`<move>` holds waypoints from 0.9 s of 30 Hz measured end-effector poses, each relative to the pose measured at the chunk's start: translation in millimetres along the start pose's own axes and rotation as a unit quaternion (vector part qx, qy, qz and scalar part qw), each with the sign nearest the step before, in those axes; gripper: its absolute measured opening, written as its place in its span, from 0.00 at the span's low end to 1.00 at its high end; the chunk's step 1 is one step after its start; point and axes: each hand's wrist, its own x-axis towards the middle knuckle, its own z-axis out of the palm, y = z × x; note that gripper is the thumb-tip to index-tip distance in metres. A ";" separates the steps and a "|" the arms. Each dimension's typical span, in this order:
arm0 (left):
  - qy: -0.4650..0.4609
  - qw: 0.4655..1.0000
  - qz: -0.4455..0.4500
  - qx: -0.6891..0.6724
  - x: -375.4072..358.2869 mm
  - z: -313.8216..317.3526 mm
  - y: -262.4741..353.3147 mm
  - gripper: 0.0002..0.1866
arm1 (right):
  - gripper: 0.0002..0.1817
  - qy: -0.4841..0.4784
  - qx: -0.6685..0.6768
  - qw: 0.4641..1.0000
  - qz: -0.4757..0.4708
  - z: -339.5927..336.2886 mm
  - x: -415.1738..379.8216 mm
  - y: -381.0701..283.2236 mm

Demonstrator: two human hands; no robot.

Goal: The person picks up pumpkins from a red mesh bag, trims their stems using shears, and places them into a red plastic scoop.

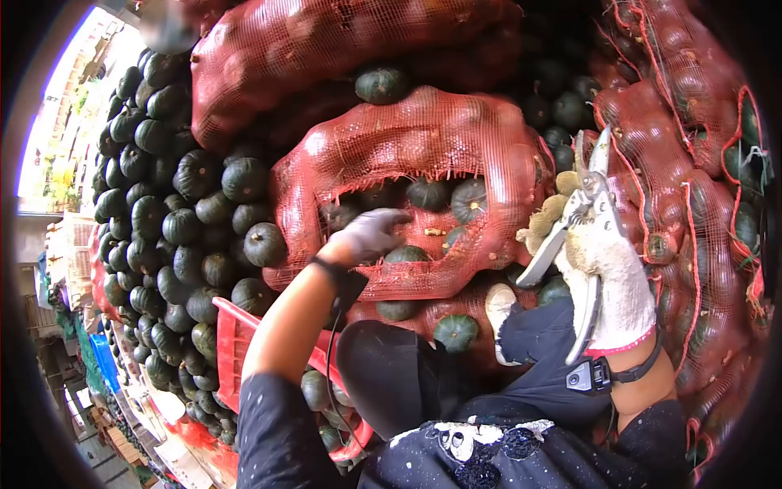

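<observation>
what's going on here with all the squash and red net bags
A person in work gloves stands at a stack of red mesh sacks full of dark green squash. The left hand reaches into a torn opening in one sack, at the squash inside. The right hand is raised and holds a pair of shears, blades open. To the left is a big loose pile of squash, and a red crate below it holds a few more.

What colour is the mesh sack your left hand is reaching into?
Red netting on the sack, clearest in the head view.
</observation>
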 end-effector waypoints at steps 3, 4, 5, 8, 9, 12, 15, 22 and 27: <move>-0.215 0.948 0.037 0.234 66.2 57.8 -49.5 0.44 | 0.34 0.026 -0.094 0.995 -0.007 -6.4 -8.0 -4.1; -0.244 0.936 0.020 0.254 80.3 62.8 -53.7 0.50 | 0.34 0.044 -0.105 0.993 -0.006 -8.2 -10.2 -5.2; -0.276 0.921 0.002 0.276 92.1 68.1 -59.7 0.56 | 0.35 0.061 -0.117 0.991 -0.005 -9.9 -12.3 -6.6; -0.126 0.959 -0.030 0.252 47.2 49.9 -31.4 0.49 | 0.35 0.074 -0.061 0.995 -0.018 -11.0 -22.6 -15.5; -0.071 0.964 -0.061 0.251 31.5 40.9 -28.8 0.50 | 0.35 0.082 -0.065 0.994 -0.020 -14.7 -24.1 -18.0; 0.141 0.988 -0.028 0.056 -1.4 -5.2 -64.0 0.50 | 0.36 0.091 -0.047 0.994 -0.043 -29.4 -20.1 -20.5; 0.269 0.887 -0.044 -0.372 -15.3 -36.1 -14.3 0.48 | 0.34 0.080 -0.081 0.988 -0.103 -33.5 -14.2 -18.2; 0.164 0.796 0.273 -0.515 15.6 -47.0 145.5 0.28 | 0.29 0.073 -0.118 0.976 -0.169 -15.5 -3.2 -11.5; 0.028 0.960 -0.187 0.206 78.5 -0.7 12.8 0.50 | 0.29 0.095 -0.010 0.992 -0.086 -36.4 -9.5 -15.7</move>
